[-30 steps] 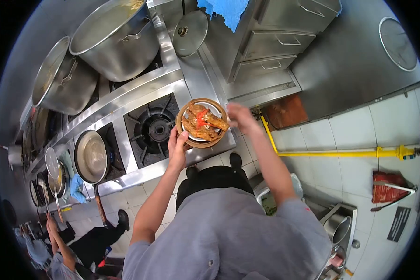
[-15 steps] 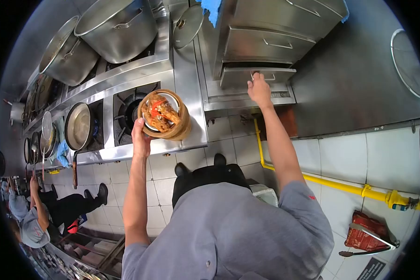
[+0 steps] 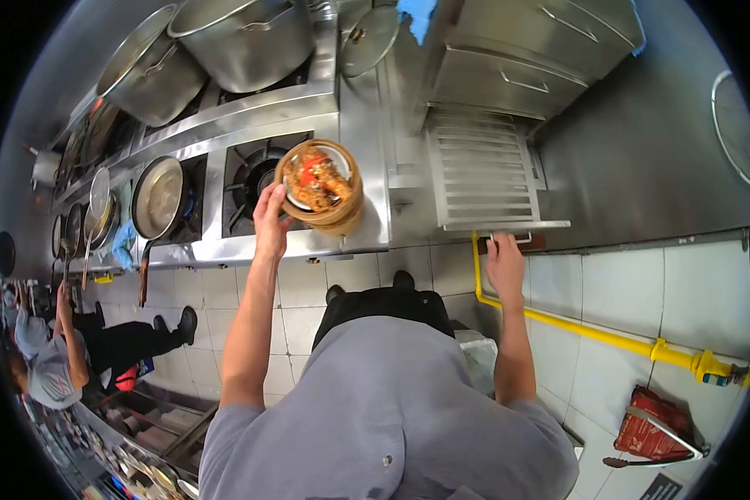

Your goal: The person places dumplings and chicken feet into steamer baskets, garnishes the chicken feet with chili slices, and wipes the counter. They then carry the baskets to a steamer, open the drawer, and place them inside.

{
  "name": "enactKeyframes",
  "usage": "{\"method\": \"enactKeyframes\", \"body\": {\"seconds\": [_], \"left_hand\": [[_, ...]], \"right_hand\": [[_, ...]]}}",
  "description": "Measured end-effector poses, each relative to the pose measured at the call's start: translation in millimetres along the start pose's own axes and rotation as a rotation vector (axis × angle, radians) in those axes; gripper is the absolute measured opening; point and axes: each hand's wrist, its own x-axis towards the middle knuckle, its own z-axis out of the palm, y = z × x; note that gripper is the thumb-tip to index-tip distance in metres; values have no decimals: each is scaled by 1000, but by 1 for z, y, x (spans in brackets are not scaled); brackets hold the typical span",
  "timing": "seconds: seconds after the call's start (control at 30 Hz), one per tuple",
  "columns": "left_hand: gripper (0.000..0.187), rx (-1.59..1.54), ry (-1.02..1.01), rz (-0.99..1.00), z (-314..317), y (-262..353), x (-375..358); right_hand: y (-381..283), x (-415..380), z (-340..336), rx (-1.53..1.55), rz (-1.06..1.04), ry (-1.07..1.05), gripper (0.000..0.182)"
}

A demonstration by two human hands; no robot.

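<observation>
**Steamer basket held up, steamer drawer pulled out**

The left hand (image 3: 270,218) is clamped on the side of a round bamboo steamer basket (image 3: 332,218), thumb at the rim and fingers under the wall, holding it up in the air over the front edge of the stainless cooking range (image 3: 342,125). Inside the basket sits a white dish (image 3: 292,198) of browned, sauced food topped with red chilli (image 3: 310,167). The right hand (image 3: 505,265) has its fingers curled over the handle (image 3: 508,238) at the front of a slatted steel drawer (image 3: 480,171), which stands drawn well out of the steamer cabinet (image 3: 525,58); two shut drawers lie above it.

Just beside the basket is an open gas burner (image 3: 254,177), then a wok (image 3: 158,196) on the next one. Large stockpots (image 3: 242,37) stand at the back of the range. A yellow pipe (image 3: 608,333) runs along the tiled floor below the drawer. At the far left another person (image 3: 54,367) stands at the range.
</observation>
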Motion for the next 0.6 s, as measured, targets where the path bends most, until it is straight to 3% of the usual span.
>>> {"method": "enactKeyframes", "body": {"seconds": [0.1, 0.2, 0.23, 0.3, 0.37, 0.43, 0.53, 0.6], "left_hand": [[31, 50, 35, 52, 3, 5, -1], [32, 87, 29, 60, 4, 8, -3], [34, 88, 19, 92, 4, 6, -5], [36, 128, 59, 84, 7, 6, -13], [38, 142, 53, 109, 7, 1, -18], [40, 226, 55, 137, 7, 4, -22], [43, 343, 62, 224, 5, 5, -24], [44, 470, 10, 332, 4, 9, -25]], "right_hand": [[-31, -2, -19, -117, 25, 22, 16], [-94, 18, -32, 115, -36, -14, 19], [-117, 27, -33, 413, -67, -84, 22], [-147, 52, -11, 717, -26, -349, 26], [-193, 81, -1, 754, -69, -403, 30], [-221, 113, 16, 677, -122, -469, 37], [-247, 147, 36, 296, -252, -540, 36], [-256, 158, 39, 222, -314, -552, 32]]}}
